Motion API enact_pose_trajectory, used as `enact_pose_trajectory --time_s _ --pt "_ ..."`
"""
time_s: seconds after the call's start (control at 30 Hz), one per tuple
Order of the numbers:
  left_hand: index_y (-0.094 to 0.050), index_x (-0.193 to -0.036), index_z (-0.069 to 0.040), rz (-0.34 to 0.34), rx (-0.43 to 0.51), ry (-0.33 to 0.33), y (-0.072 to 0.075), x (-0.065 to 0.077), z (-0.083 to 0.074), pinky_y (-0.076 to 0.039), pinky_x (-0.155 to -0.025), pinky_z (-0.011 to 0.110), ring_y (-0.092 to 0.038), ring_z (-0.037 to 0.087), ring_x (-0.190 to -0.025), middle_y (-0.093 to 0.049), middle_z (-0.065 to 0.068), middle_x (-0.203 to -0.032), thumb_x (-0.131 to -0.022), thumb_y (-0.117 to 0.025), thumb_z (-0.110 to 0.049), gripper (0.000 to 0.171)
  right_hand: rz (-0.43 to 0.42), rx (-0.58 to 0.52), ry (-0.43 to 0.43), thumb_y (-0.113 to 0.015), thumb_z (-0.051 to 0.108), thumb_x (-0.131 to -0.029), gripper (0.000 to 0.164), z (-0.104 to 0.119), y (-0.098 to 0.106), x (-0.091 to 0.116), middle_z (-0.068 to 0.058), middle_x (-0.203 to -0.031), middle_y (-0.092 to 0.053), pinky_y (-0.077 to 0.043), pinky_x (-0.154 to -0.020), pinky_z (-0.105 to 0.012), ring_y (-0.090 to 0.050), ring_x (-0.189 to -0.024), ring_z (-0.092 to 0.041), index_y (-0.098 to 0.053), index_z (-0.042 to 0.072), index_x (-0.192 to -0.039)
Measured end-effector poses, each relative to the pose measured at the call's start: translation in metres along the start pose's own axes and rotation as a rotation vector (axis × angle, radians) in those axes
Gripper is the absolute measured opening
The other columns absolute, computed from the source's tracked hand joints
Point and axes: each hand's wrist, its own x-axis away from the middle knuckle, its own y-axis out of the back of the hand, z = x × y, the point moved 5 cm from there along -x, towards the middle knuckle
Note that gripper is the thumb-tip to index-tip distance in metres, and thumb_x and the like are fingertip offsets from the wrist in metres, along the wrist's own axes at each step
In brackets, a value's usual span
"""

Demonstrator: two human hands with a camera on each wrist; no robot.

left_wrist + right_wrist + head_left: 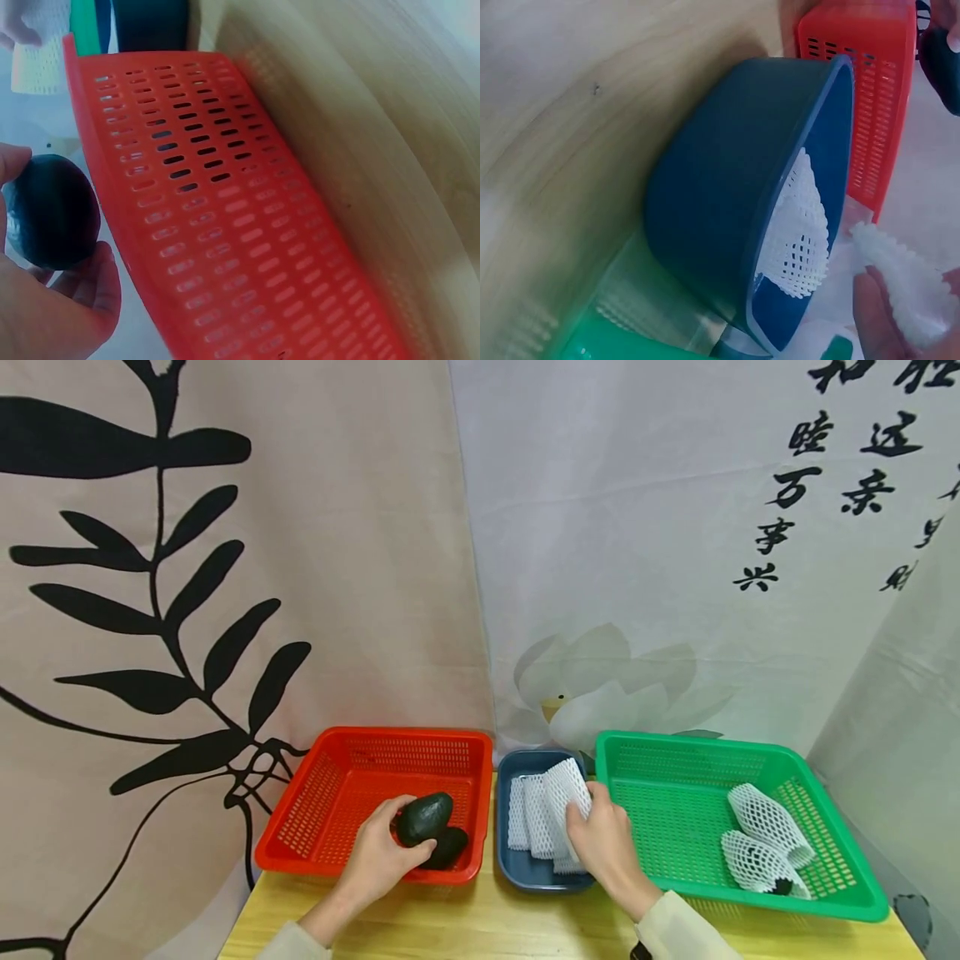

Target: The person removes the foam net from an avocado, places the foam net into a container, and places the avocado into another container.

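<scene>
My left hand (378, 852) grips a dark green avocado (425, 819) above the front right of the red basket (300, 852). A second avocado (447, 849) lies in that basket, partly hidden behind the held one. My right hand (603, 839) pinches a white foam net sleeve (566, 789) over the dark blue bin (536, 883). Several more foam net sleeves (517, 814) lie flat inside the bin. In the left wrist view the held avocado (54, 212) sits between thumb and fingers, beside the basket's rim. In the right wrist view the pinched sleeve (907, 289) is clear of the bin's rim.
To the right stands a green basket (660, 843) with two foam net sleeves (768, 822) in it; something dark shows at the end of the nearer one. All containers stand on a wooden table (480, 927). Behind it hangs a printed curtain (375, 568).
</scene>
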Motion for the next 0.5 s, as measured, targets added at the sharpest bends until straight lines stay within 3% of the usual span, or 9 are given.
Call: enact_pose_trajectory --time_s 0.5 --pt "-0.057 -0.116 -0.025 -0.001 -0.032 0.033 0.001 -0.003 0.012 -0.051 -0.070 0.028 -0.058 0.012 -0.086 -0.058 -0.008 -0.104 -0.064 -0.088 -0.027 0.060 0.069 -0.063 -0.104 -0.065 0.021 -0.084 0.039 0.009 -0.035 0.001 -0.021 -0.091 -0.067 -0.050 -0.060 -0.041 -0.064 -0.076 -0.029 -0.056 -0.001 -0.115"
